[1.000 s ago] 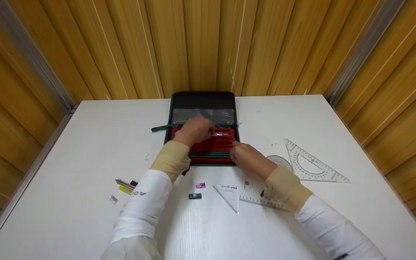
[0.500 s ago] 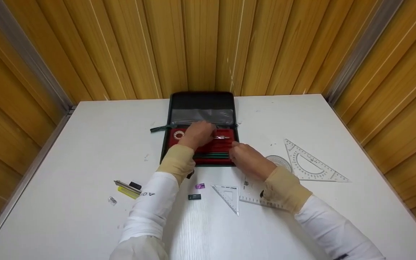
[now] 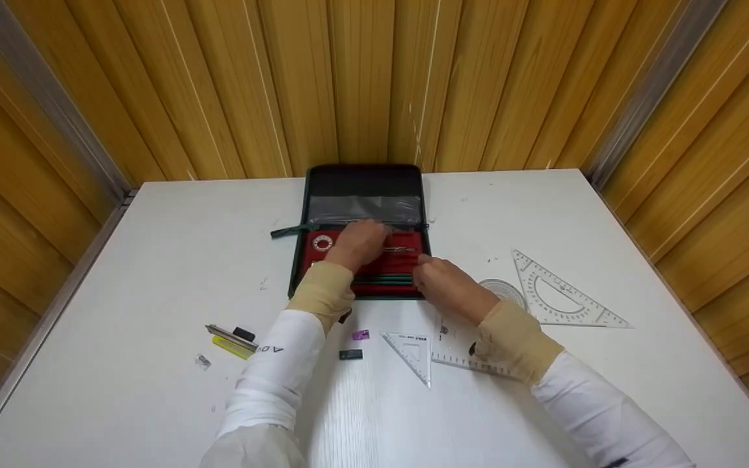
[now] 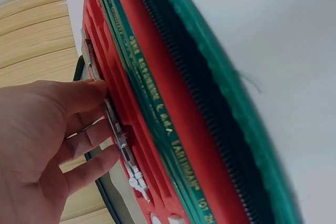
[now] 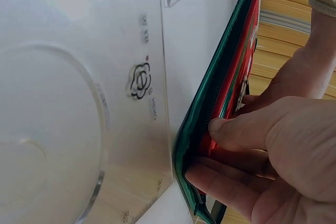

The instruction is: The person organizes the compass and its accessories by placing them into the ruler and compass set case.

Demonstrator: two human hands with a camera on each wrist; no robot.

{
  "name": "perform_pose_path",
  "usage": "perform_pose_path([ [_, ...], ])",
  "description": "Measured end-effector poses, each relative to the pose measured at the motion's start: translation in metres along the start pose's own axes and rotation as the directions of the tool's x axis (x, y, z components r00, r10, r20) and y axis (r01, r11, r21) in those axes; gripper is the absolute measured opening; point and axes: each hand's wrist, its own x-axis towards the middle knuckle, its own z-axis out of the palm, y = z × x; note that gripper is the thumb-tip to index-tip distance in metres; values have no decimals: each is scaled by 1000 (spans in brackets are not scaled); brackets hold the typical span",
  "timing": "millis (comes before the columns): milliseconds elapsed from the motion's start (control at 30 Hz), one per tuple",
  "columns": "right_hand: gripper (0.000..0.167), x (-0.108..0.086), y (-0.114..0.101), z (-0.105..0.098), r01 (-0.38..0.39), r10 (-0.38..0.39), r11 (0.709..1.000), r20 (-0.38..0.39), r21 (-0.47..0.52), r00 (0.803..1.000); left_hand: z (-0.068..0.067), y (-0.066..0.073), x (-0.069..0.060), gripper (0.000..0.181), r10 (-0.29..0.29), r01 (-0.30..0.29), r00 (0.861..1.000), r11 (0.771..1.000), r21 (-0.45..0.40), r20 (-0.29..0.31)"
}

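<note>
An open zip case (image 3: 365, 179), dark with green edges, lies at the table's far side with a red moulded tray (image 4: 157, 74) in its near half. My left hand (image 3: 360, 244) is over the tray, its thumb and fingers pinching a silver drawing compass (image 4: 122, 142) that lies along a groove. My right hand (image 3: 449, 286) holds the tray's right edge, with the thumb (image 5: 223, 129) on the red side and fingers at the case rim. Green pencils (image 4: 157, 114) lie in the tray's near slots. A white ring-shaped piece (image 3: 322, 243) sits at the tray's left.
A large set square (image 3: 563, 318), a protractor (image 3: 503, 286), a clear plate (image 3: 452, 356) and a small set square (image 3: 407, 354) lie right. Purple (image 3: 361, 335) and dark (image 3: 350, 354) small pieces are in front. Left lie a silver tool (image 3: 231, 335), a yellow strip (image 3: 235, 348) and a black block (image 3: 243, 334).
My left hand has moved slightly nearer and to the right with the compass, uncovering the white ring. The right hand stays at the tray's edge.
</note>
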Motion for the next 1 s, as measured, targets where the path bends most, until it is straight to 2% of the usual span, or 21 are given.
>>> perform_pose_path([
  [133,20,0,0,0,11,-11,1000,-12,-14,1000,0,1,0,22,0,0,1000,1000,17,4],
  [367,17,0,-1,-1,-14,14,1000,2,2,1000,-1,-1,-1,19,-62,61,998,998,-13,-5],
  [533,14,0,0,0,-37,36,999,20,19,999,-2,-3,-3,21,-64,63,998,997,-41,1],
  [800,16,0,1,0,-34,34,999,17,26,999,-3,-3,-3,28,-96,90,994,990,-112,-49],
  [1000,18,-2,1,-1,-7,7,1000,13,16,1000,-6,-4,-1,27,-87,85,996,990,-109,-10],
])
